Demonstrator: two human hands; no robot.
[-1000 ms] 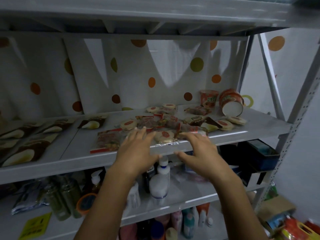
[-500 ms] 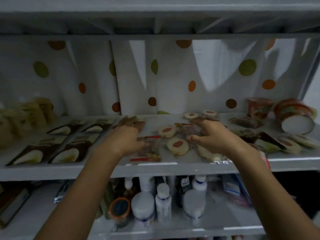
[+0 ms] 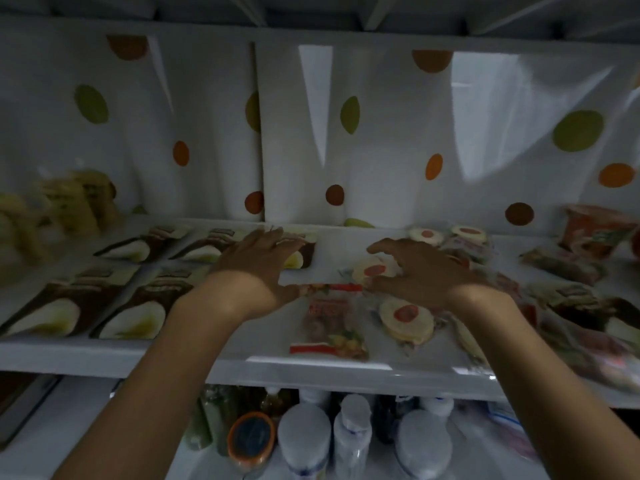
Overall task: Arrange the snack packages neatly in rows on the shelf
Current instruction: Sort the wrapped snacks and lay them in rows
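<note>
Brown snack packages [image 3: 114, 306] lie in two rows on the left of the white shelf [image 3: 242, 362]. My left hand [image 3: 258, 268] lies flat with straight fingers on another brown package [image 3: 298, 258] at the back row's right end. My right hand [image 3: 420, 270] hovers with spread, bent fingers over a round red-centred snack [image 3: 372, 270]. A clear packet with red ends [image 3: 329, 322] and a second round snack [image 3: 405, 317] lie near the shelf's front. More packages [image 3: 585, 327] are heaped at the right.
Yellow packages [image 3: 69, 209] stand at the far left. A red cup [image 3: 595, 230] stands at the back right. The lower shelf holds white-capped bottles [image 3: 304, 438] and an orange-rimmed jar [image 3: 251, 434]. A dotted curtain [image 3: 381, 133] hangs behind.
Both hands have reached deeper into the shelf. My left hand went onto the brown package at the back row's right end; my right hand spread over the round snacks. The view has come closer.
</note>
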